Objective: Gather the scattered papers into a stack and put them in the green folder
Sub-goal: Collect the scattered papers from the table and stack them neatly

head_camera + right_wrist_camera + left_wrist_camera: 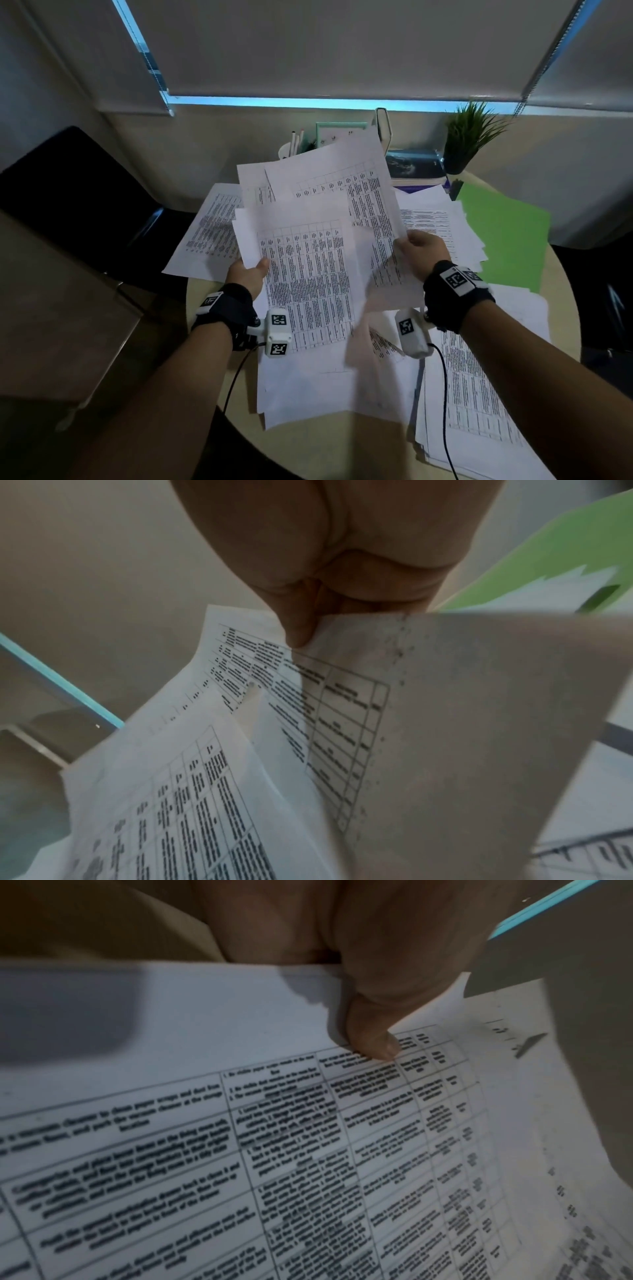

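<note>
I hold a loose bundle of printed papers (308, 240) above the round table. My left hand (248, 272) grips the bundle's left edge, its thumb (373, 1031) pressed on a sheet with a printed table (274, 1150). My right hand (419, 251) pinches the right edge of other sheets (342, 710), thumb (298, 626) on top. More papers lie scattered on the table: under the bundle (308, 394), at the near right (479, 394), at the left (209, 233) and at the far right (442, 226). The green folder (503, 240) lies flat at the far right, partly under papers, and shows as the green folder (548, 561) in the right wrist view.
At the table's (342, 442) back stand a potted plant (469, 137), stacked books (414, 168), a framed picture (337, 132) and a pen holder (294, 144). A dark chair (75, 192) is at the left, another chair (606, 291) at the right. A brown surface (51, 308) lies near left.
</note>
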A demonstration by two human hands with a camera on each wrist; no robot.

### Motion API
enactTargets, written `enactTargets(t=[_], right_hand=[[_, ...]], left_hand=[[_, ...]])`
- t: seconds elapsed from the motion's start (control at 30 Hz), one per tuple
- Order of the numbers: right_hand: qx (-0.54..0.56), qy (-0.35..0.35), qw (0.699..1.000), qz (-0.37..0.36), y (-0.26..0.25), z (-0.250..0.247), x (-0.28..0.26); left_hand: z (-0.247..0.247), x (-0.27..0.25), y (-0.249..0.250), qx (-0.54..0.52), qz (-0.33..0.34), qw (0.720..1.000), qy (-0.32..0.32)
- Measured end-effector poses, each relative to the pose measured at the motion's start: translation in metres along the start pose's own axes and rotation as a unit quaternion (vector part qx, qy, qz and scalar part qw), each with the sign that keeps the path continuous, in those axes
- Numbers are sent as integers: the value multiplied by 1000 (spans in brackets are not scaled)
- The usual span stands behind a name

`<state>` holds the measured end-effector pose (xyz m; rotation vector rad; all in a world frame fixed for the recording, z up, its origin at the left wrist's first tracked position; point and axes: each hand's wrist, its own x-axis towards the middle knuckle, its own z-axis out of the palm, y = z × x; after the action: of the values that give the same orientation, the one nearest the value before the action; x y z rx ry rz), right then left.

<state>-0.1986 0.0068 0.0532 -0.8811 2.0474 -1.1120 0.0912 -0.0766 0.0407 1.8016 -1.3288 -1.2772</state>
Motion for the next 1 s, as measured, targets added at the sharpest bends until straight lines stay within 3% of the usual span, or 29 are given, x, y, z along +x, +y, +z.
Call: enactTargets(t=[0.2, 0.37, 0.43, 0.53, 0.57, 0.7, 0.77, 1.0], right_hand=[[-7, -52, 998, 37, 17, 10, -1], [-60, -78, 988, 115, 38, 28, 2], [-90, -46, 989, 112, 48, 35, 1], [-77, 62, 995, 16, 50, 37, -6], [-62, 56, 996, -3, 47, 38, -8], [-46, -90, 995, -13, 38, 39, -7], [-29, -106, 994, -4, 35, 39, -6], [-31, 1, 997, 65, 39, 36, 4]], left_hand=[[-2, -4, -11, 8, -11, 1000, -27], [1, -1, -16, 7, -29, 999, -40], [3, 0, -20, 5, -40, 998, -40], [4, 2, -27, -13, -52, 998, -40], [5, 2, -29, -12, -52, 998, -41], [9, 3, -34, 11, -37, 998, -57], [10, 2, -34, 7, -42, 997, -63], [11, 3, -44, 78, -38, 994, -72]])
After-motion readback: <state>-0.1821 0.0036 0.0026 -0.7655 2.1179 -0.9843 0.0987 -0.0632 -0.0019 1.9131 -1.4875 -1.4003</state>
